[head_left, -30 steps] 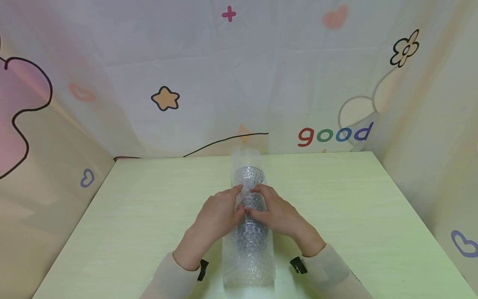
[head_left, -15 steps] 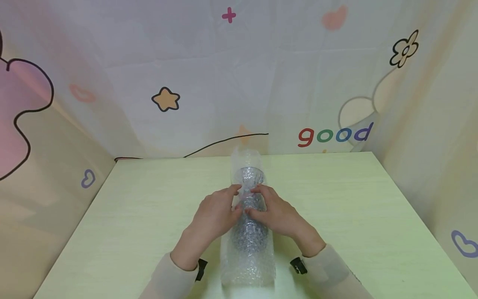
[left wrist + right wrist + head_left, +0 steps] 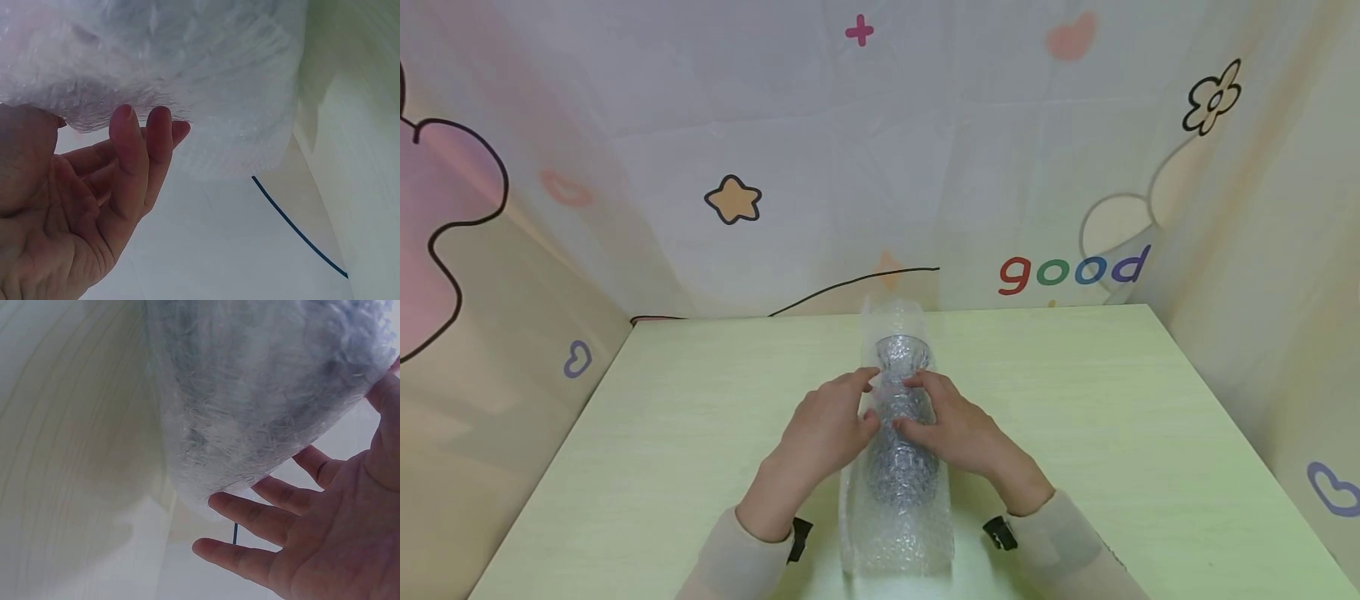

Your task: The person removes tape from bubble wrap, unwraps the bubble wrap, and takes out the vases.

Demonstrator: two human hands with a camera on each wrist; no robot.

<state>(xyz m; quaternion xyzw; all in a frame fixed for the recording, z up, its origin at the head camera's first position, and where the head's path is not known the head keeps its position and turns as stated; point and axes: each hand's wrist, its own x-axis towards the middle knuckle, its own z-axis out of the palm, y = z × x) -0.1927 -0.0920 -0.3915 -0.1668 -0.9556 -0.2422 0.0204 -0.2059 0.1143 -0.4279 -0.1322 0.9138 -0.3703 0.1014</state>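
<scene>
A long bundle of clear bubble wrap (image 3: 898,542) lies end-on to me in the head view. Through it shows a clear or silvery vessel with a round rim and narrowed neck, perhaps a vase (image 3: 902,354). My left hand (image 3: 827,425) holds the wrap's left edge between thumb and fingers. In the left wrist view its curled fingers (image 3: 130,147) touch the wrap's underside. My right hand (image 3: 962,425) holds the bundle's right side, thumb and forefinger over its top. The right wrist view shows the other fingers (image 3: 253,515) spread along the wrap, the smallest apart from it.
The pale green table (image 3: 700,400) extends to both sides. A patterned cloth backdrop (image 3: 805,150) rises at its back and sides. Black straps (image 3: 1000,533) show at both wrists, by the light sleeves.
My left hand has moved slightly left, drawing the wrap's left edge outward. A gap between the two hands has widened. The right hand has stayed in place.
</scene>
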